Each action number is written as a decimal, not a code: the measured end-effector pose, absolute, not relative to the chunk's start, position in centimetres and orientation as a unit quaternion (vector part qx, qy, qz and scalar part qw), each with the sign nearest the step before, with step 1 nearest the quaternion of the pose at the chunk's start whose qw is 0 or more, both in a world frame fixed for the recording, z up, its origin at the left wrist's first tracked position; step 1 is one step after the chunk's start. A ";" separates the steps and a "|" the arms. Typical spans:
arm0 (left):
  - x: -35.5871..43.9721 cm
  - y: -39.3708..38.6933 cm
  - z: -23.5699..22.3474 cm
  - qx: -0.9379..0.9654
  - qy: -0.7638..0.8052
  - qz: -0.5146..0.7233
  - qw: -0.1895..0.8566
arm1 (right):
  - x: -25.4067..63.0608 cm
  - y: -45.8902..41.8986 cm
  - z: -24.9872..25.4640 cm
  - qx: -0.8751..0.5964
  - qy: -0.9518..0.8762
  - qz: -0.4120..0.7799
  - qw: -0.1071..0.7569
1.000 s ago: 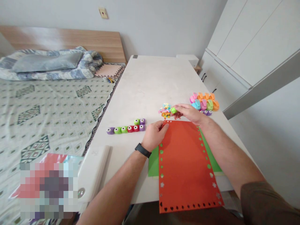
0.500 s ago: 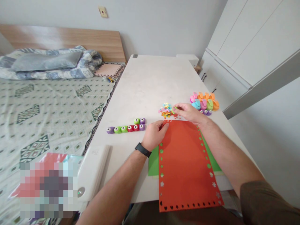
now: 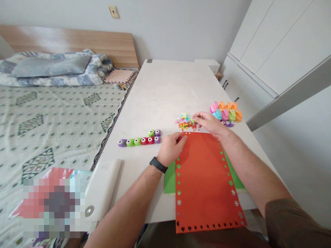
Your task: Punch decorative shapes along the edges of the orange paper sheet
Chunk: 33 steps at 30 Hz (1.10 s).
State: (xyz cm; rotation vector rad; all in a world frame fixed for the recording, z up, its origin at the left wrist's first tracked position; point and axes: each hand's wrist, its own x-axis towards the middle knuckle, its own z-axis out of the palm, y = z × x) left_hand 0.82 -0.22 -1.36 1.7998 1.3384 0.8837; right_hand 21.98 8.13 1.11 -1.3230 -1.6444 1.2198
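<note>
A red paper sheet [image 3: 204, 179] with punched shapes along its edges lies over a green sheet [image 3: 169, 179] at the near edge of the white table [image 3: 165, 89]. My left hand [image 3: 172, 148], a black watch on its wrist, pinches the red sheet's far left corner. My right hand [image 3: 209, 123] is closed on a small green punch [image 3: 194, 118] just beyond the sheet's far edge, beside a heap of coloured paper cut-outs [image 3: 184, 121]. The punch is mostly hidden by my fingers.
A row of small purple, green and red punches [image 3: 139, 140] lies left of my left hand. Several larger pastel punches [image 3: 226, 112] sit at the table's right edge. A white box [image 3: 102, 189] rests at the near left corner. A bed [image 3: 51, 113] adjoins the table's left side.
My right hand has moved slightly away, closing more over the green punch near the cut-outs; a few red bits now lie by the sheet's far edge. My left hand has stayed put.
</note>
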 end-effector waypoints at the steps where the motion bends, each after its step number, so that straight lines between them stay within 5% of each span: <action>1: 0.8 -0.2 -1.4 0.698 0.518 0.343 0.358 | 22.0 8.1 1.1 -0.512 -0.632 0.469 0.344; 18: 0.7 -0.3 -1.3 0.691 0.521 0.344 0.364 | 22.1 8.5 0.8 -0.509 -0.620 0.471 0.367; 33: 0.5 -0.5 -1.4 0.703 0.532 0.330 0.338 | 32.3 5.9 5.1 -0.606 -0.583 0.260 0.475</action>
